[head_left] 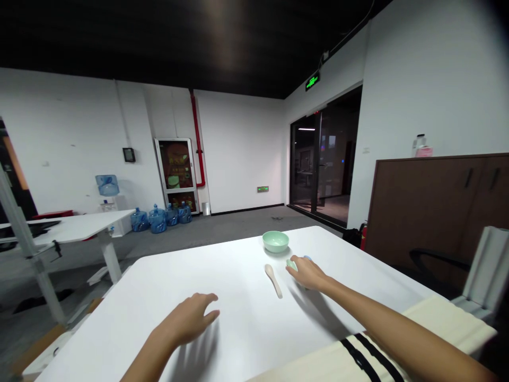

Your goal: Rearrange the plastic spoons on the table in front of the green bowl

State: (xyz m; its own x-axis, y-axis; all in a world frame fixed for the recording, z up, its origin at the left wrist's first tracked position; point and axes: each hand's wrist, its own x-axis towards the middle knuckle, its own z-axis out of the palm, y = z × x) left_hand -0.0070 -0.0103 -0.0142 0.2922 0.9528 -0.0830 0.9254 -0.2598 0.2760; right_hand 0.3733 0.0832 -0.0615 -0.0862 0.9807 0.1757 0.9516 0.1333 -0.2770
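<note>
Above the left part of the white table [234, 318], my left hand [189, 318] is held with thumb and fingers apart and nothing between them. Farther right, my right hand [310, 274] reaches forward, its thumb and forefinger curled around a small pale green object [291, 263]. Most of that object is hidden under the hand, so its kind is unclear. A bit of something blue [307, 258] peeks out just beyond the knuckles. To the left of this hand lies a beige spoon [273, 281], handle toward me. Behind it stands a mint green bowl [275, 242].
A cream cloth with black stripes [338, 358] covers the near right table edge. Right of the table are a chair [485, 270] and a brown cabinet [433, 207]. Another desk [91, 223] and several blue water bottles [157, 218] stand at the left.
</note>
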